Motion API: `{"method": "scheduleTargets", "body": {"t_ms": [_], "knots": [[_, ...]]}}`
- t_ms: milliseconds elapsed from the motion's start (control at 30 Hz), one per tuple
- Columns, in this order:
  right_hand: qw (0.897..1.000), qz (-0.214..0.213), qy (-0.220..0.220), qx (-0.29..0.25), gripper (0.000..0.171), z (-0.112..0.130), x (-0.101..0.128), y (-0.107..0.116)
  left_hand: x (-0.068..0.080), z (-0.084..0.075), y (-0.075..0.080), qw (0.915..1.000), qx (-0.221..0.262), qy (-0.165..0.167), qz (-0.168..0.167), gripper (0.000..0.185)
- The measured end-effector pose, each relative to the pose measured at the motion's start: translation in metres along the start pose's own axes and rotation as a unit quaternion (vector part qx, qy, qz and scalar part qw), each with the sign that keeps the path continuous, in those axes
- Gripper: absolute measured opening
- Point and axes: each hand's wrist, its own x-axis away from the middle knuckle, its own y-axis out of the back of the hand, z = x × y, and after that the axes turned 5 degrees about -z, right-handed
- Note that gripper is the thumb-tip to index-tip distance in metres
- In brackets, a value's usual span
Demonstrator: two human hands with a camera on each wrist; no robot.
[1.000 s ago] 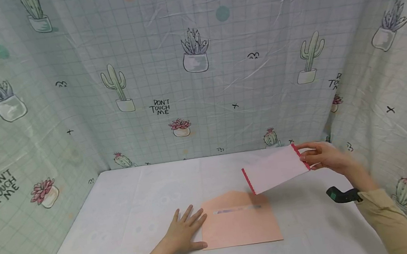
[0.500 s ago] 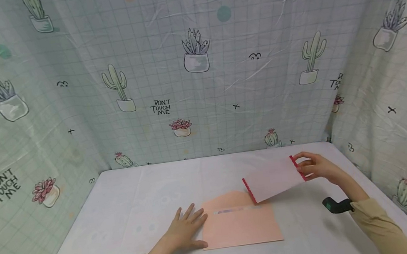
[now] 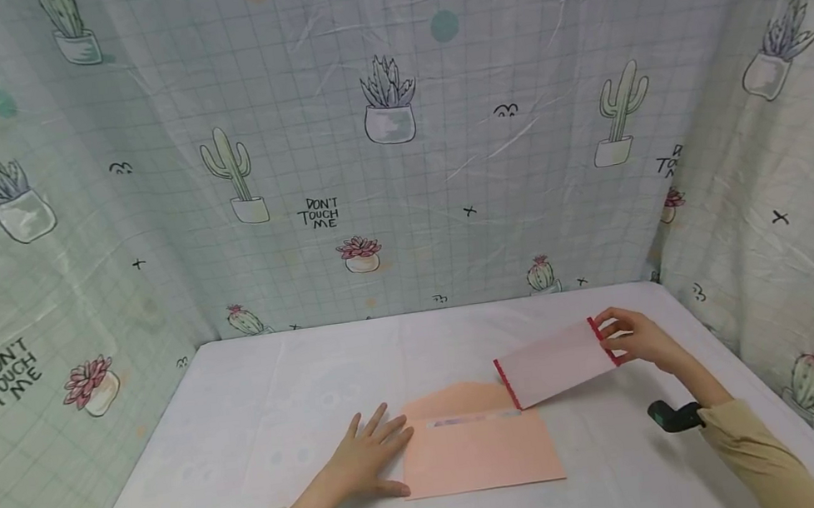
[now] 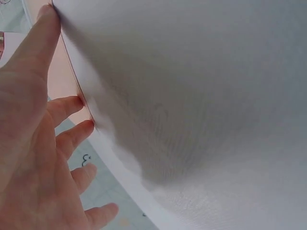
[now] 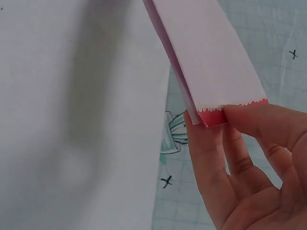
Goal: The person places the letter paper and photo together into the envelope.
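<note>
A peach envelope (image 3: 483,455) lies on the table with its flap spread toward the back and a pale strip across it. My left hand (image 3: 365,456), fingers spread, touches the envelope's left edge; in the left wrist view its thumb and two fingers meet that edge. My right hand (image 3: 639,338) pinches a folded pale pink card (image 3: 559,364) by its right end, thumb on one face and fingers on the other. Both ends of the card have red borders. Tilted above the table, its lower left corner overlaps the envelope's upper right part in the head view; whether they touch I cannot tell.
The white table (image 3: 262,438) carries the envelope. A cactus-print curtain (image 3: 399,188) hangs behind it and along both sides. A black device (image 3: 674,416) is worn on the right wrist.
My right hand has lowered the card toward the table and the envelope, then shifted it slightly right in the last half second. My left hand stays by the envelope's left edge.
</note>
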Motion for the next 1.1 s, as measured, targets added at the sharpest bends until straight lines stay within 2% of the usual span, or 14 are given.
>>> {"method": "scheduleTargets", "body": {"t_ms": [133, 300, 467, 600, 1100], "knots": [[1.0, 0.007, -0.008, -0.002, 0.045, -0.006, -0.002, -0.004, 0.001, 0.0, -0.001, 1.0, 0.003, 0.004, 0.003, 0.082], [1.0, 0.02, 0.005, 0.003, 0.054, -0.007, -0.006, -0.009, 0.001, 0.001, -0.001, 1.0, -0.002, 0.006, 0.002, 0.082], [0.999, 0.036, 0.014, 0.006, 0.05, -0.008, -0.01, -0.016, 0.002, 0.001, -0.002, 0.9999, 0.013, 0.002, -0.007, 0.081], [0.999, 0.032, 0.018, 0.012, 0.047, -0.006, -0.014, -0.021, 0.003, 0.001, -0.002, 0.9998, 0.016, -0.001, -0.013, 0.081], [0.998, 0.056, 0.008, 0.009, 0.041, 0.001, -0.024, -0.045, -0.002, -0.001, 0.003, 0.9995, 0.015, 0.022, 0.019, 0.087]]}}
